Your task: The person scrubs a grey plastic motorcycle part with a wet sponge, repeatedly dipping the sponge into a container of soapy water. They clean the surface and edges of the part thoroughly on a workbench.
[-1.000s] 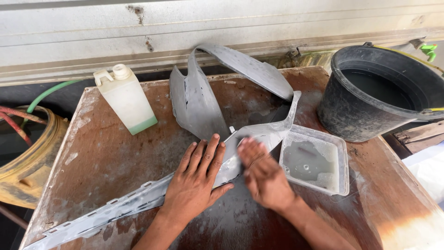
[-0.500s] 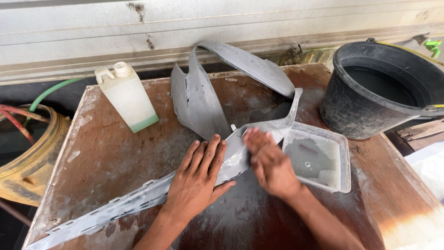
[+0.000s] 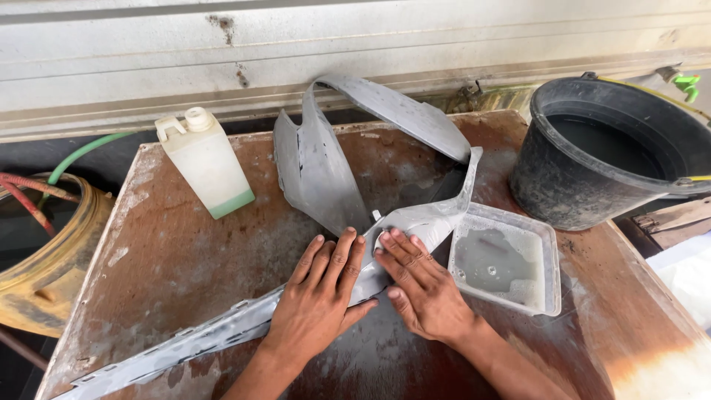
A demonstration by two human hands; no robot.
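Curved grey plastic panel (image 3: 326, 178); dusty, flat on brown table (image 3: 185, 259)

White plastic jug (image 3: 206, 163) near table's (image 3: 178, 259) far-left corner: flat-sided rectangular body, moulded handle, round screw cap, tilted slightly; translucent, green liquid band showing at bottom. Clear square plastic container (image 3: 506, 261) by right edge, open, lidless, rounded corners, holding cloudy water. No labels, signs or screens visible.
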